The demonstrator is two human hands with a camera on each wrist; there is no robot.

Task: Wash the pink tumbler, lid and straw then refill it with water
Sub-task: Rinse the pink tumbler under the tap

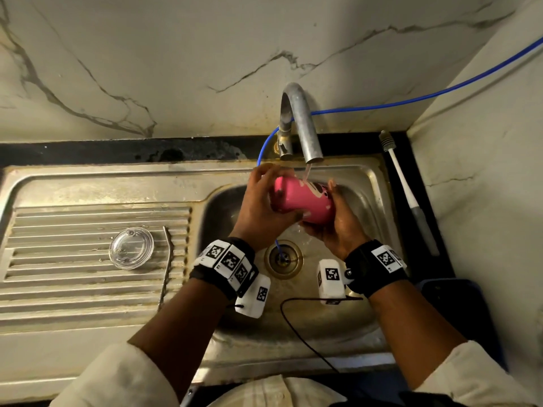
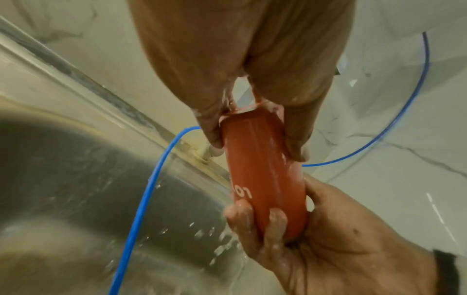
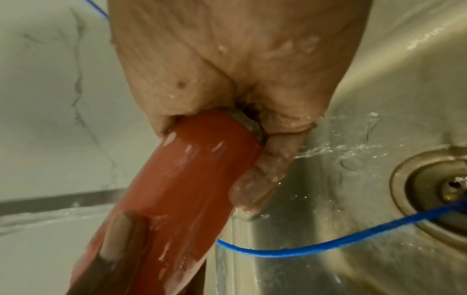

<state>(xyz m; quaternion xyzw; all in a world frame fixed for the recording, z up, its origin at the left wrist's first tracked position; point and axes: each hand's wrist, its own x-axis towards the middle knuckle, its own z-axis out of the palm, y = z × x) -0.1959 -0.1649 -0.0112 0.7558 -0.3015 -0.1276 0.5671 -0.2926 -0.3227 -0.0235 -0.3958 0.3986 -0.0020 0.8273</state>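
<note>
The pink tumbler (image 1: pixel 302 201) lies on its side over the sink basin (image 1: pixel 367 207), under water running from the tap (image 1: pixel 305 133). My left hand (image 1: pixel 258 207) grips its left end; my right hand (image 1: pixel 338 221) grips the other end, by the rim. In the left wrist view the tumbler (image 2: pixel 262 175) looks red between the left hand (image 2: pixel 252 127) and the right hand (image 2: pixel 298 235). The right wrist view shows the right hand (image 3: pixel 227 119) round the tumbler (image 3: pixel 182 189). The clear lid (image 1: pixel 131 248) and the metal straw (image 1: pixel 167 268) lie on the ribbed drainboard (image 1: pixel 73 230).
A thin blue tube (image 1: pixel 411 99) runs from the right wall past the tap down into the drain (image 1: pixel 283 258). A white-handled brush (image 1: pixel 408 192) lies on the dark counter right of the sink. A black cable (image 1: pixel 296 327) hangs across the basin's near side.
</note>
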